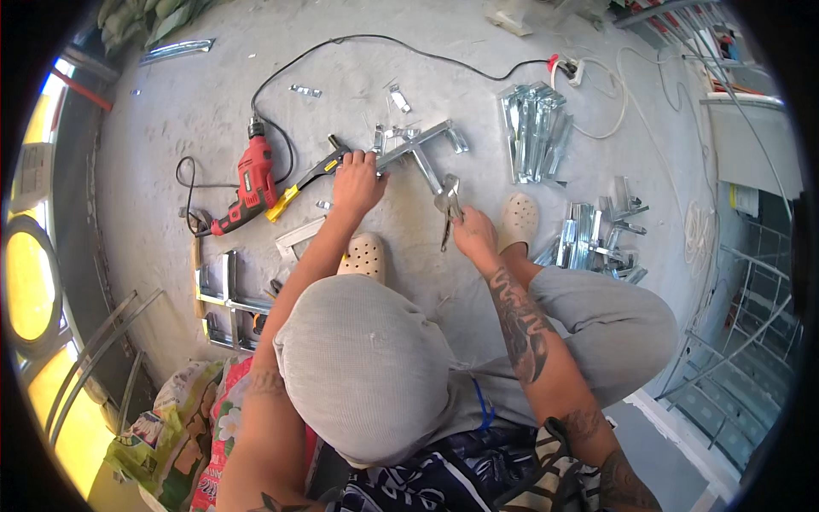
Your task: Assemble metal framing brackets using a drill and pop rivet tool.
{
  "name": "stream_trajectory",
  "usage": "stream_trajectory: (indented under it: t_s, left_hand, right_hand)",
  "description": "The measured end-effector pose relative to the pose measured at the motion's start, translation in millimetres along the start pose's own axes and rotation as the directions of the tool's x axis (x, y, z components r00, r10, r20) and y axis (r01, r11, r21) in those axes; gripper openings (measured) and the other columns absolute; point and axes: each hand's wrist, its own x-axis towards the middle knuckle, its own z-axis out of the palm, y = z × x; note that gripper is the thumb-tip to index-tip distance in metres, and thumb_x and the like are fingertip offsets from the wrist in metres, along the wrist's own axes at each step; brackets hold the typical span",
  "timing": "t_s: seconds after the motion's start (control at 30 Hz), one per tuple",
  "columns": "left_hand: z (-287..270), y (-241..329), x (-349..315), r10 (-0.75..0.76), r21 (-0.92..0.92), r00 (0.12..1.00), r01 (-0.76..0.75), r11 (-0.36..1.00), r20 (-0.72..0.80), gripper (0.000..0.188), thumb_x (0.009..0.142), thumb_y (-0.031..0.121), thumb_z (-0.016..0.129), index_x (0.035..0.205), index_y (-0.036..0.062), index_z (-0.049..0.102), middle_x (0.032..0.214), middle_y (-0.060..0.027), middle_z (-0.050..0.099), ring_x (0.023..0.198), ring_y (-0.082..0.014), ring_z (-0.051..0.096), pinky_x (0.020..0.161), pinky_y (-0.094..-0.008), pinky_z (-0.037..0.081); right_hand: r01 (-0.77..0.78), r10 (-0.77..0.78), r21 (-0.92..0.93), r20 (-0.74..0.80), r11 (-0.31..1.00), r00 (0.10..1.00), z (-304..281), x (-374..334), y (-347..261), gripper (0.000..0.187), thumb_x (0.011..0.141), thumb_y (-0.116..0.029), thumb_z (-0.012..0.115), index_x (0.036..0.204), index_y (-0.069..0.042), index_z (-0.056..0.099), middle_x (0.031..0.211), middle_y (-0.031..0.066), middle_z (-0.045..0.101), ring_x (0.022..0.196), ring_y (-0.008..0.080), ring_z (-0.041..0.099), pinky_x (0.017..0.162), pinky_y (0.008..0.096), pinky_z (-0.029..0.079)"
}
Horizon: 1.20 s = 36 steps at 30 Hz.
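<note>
I read the grey floor (213, 111) as widest toward its far edge, a black cord arcing across. Toward its left edge lies a red drill (249, 183); toward the right edge, a bundle of metal strips (536, 132). Mid-floor, a strip of room parts that bundle from the metal frame (415, 145). My left hand (358, 183) curls over the frame's left end, beside a black-and-yellow tool (317, 171); its exact grip I cannot tell. My right hand (475, 232) closes on pliers (447, 205) at the frame's near arm.
</note>
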Motion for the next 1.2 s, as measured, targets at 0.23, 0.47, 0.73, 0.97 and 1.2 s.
stream_trajectory:
  t_s: [0.23,0.47,0.73,0.97,1.2]
  left_hand:
    - [25,-4,42,-0.033,0.178,0.9,-0.05,0.983,0.435,0.021,0.081,0.015,0.062,0.098,0.0037,0.068,0.089,-0.0189,0.07,0.085,-0.0347,0.069,0.074,-0.0464,0.055]
    - [-117,-1,54,-0.086,-0.081,0.882,0.14,0.987,0.464,0.03,0.078,0.027,0.07,0.09,-0.0002,0.073,0.082,-0.0216,0.069,0.078,-0.0366,0.068,0.072,-0.0446,0.053]
    - [-272,68,57,0.03,-0.135,0.959,0.009,0.991,0.281,0.033,0.079,0.025,0.074,0.095,-0.0031,0.068,0.084,-0.0147,0.071,0.075,-0.0252,0.067,0.071,-0.0363,0.052]
    - [-292,160,9,-0.155,-0.507,0.982,0.08,0.858,-0.107,0.026,0.082,0.013,0.075,0.095,-0.001,0.058,0.068,-0.0075,0.065,0.055,-0.008,0.057,0.048,-0.0255,0.043]
    - [-238,260,-12,-0.085,-0.812,0.926,-0.275,0.516,-0.368,0.069,0.077,0.008,0.078,0.134,0.0025,0.041,0.112,-0.0141,0.064,0.092,-0.0158,0.061,0.074,-0.0301,0.049]
  right_hand:
    - [-0.286,0.286,0.499,0.077,0.818,0.955,18,-16,104,0.042,0.093,-0.026,0.062,0.127,-0.002,0.055,0.094,0.0131,0.065,0.083,0.0269,0.06,0.072,0.0377,0.049]
    - [-0.289,-0.048,0.855,0.342,0.431,0.939,77,-1,71,0.05,0.094,-0.024,0.066,0.135,-0.001,0.05,0.083,0.0021,0.056,0.072,0.0086,0.05,0.058,0.025,0.043]
    - [0.051,-0.055,0.602,-0.012,0.797,0.998,17,13,27,0.059,0.087,-0.031,0.073,0.132,0.0,0.053,0.107,0.0157,0.065,0.102,0.0232,0.062,0.088,0.0331,0.05]
    - [0.472,-0.397,0.882,-0.437,-0.011,0.807,-190,-54,-92,0.081,0.086,-0.03,0.076,0.147,-0.002,0.03,0.139,0.021,0.048,0.126,0.0291,0.051,0.102,0.0405,0.045]
    - [0.319,-0.391,0.835,-0.505,-0.449,0.77,-305,-84,-84,0.036,0.089,-0.023,0.07,0.119,-0.006,0.057,0.122,0.0137,0.063,0.116,0.0254,0.059,0.1,0.0412,0.046]
